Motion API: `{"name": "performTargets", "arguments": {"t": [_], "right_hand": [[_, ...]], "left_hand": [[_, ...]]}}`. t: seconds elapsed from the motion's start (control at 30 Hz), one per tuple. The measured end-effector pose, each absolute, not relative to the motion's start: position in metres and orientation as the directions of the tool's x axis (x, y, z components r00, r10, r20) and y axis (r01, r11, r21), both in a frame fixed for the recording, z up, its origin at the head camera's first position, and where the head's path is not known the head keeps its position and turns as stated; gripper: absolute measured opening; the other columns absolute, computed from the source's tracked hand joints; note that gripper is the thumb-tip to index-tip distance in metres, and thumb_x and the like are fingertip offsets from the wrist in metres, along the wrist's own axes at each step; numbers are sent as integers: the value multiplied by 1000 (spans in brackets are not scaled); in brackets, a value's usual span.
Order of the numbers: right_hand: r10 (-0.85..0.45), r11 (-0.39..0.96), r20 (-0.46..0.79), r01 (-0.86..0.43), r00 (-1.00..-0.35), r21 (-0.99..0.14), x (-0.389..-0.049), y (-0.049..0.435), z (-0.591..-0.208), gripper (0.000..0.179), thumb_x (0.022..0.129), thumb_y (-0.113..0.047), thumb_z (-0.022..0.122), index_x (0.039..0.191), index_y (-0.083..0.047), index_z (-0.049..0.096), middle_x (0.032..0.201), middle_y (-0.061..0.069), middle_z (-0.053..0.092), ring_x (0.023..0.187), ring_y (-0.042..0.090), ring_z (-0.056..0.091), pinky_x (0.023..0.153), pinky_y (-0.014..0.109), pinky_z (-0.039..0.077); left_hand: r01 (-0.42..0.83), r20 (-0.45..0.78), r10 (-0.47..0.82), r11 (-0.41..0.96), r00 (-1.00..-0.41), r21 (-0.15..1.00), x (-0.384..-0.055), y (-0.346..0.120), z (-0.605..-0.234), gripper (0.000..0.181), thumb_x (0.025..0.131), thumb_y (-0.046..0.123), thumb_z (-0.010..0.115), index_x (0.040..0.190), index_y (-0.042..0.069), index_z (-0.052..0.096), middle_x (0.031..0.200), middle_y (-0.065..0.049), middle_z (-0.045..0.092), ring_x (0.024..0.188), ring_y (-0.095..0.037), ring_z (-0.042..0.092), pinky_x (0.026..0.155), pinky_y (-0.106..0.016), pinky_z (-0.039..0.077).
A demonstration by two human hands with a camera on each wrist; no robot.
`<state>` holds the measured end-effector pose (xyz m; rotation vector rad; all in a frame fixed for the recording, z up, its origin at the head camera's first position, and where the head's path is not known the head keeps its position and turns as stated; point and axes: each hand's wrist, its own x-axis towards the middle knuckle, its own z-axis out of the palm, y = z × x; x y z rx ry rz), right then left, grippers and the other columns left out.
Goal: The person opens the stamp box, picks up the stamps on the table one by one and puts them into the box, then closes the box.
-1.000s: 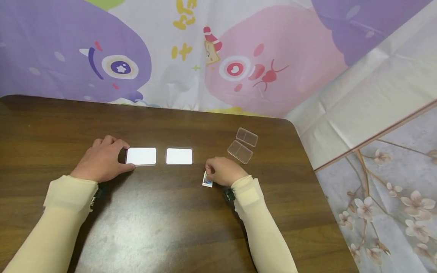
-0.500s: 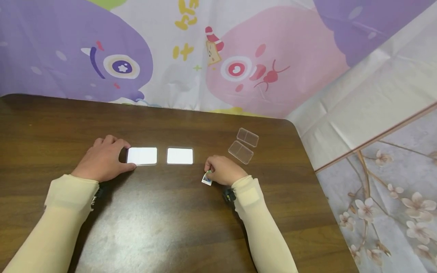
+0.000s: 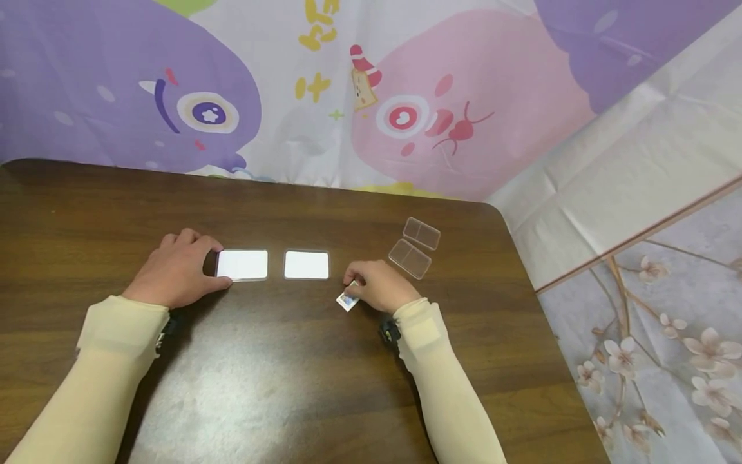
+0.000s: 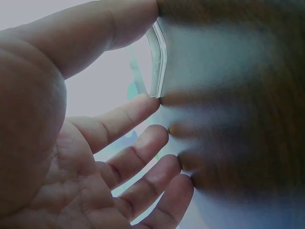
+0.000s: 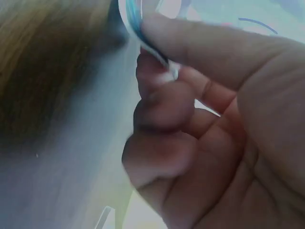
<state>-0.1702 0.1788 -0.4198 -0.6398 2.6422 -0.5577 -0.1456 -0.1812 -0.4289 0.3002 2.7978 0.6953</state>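
A flat clear plastic case with a bright white face (image 3: 243, 265) lies on the table. My left hand (image 3: 174, 274) holds it by its left end, thumb on the near edge and index finger on the far edge. In the left wrist view the clear rim (image 4: 159, 62) shows between thumb and index finger. My right hand (image 3: 379, 287) pinches a small stamp-like slip (image 3: 346, 301) with a white border and bluish picture. The right wrist view shows this slip bent between thumb and fingertips. A second white-faced case (image 3: 306, 265) lies between my hands.
Two transparent flat cases (image 3: 409, 259), corners close together, lie beyond my right hand. A printed cloth (image 3: 301, 142) hangs along the table's back edge. Light-coloured fabric and a flowered sheet (image 3: 655, 335) are on the right, past the table edge.
The pinched slip has turned and shifted slightly left and up, its printed face showing more. My right hand moved a little with it. The left hand stays on its case.
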Motion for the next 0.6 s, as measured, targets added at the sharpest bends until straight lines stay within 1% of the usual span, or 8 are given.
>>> {"name": "performTargets", "arguments": {"t": [0.17,0.27,0.33,0.4,0.47,0.53,0.6], "right_hand": [[-482,818,-244,-333,-841,-469,-170,178,-418,22,97,-11,72,119,-8,70,101,4,71,90,17,64,84,35,53],[-467,827,-238,-324,-852,-459,-170,178,-418,27,97,-11,72,124,-7,67,105,5,71,91,17,65,84,35,54],[-447,839,-225,-318,-866,-442,-170,177,-418,23,97,-15,73,119,-9,68,100,3,70,85,16,63,78,33,53],[-427,848,-206,-311,-880,-429,-171,177,-418,15,97,-18,73,110,-11,69,93,1,69,78,15,60,73,32,51],[-415,857,-187,-313,-890,-410,-171,178,-419,10,97,-21,74,103,-13,71,89,-2,68,75,14,58,70,31,49],[-414,858,-170,-321,-894,-401,-171,178,-421,8,98,-22,73,101,-15,73,89,-3,70,75,12,59,71,31,49],[-415,857,-158,-326,-896,-399,-171,178,-422,8,99,-21,72,103,-15,75,93,-3,72,78,12,61,74,32,51]], "left_hand": [[137,-185,253,866,-950,482,-145,-181,-428,73,91,44,76,140,-4,53,141,-37,40,128,-61,32,99,-74,36],[136,-184,251,866,-950,481,-145,-182,-428,72,91,43,76,140,-4,53,141,-37,40,128,-61,33,99,-74,36],[137,-181,250,867,-951,479,-145,-182,-429,72,91,43,76,140,-4,53,141,-37,40,127,-60,33,98,-74,36],[138,-178,250,867,-952,479,-146,-182,-429,72,91,43,76,140,-4,53,141,-37,40,127,-60,33,98,-74,36],[141,-175,251,867,-952,478,-146,-182,-429,72,91,43,76,140,-4,53,141,-37,40,127,-60,33,98,-74,36],[141,-175,252,866,-952,479,-146,-182,-430,72,91,44,76,140,-4,53,141,-37,40,127,-60,33,98,-74,36],[141,-177,253,865,-951,482,-146,-183,-431,72,91,44,76,140,-3,53,141,-36,40,127,-60,33,98,-74,36]]}}
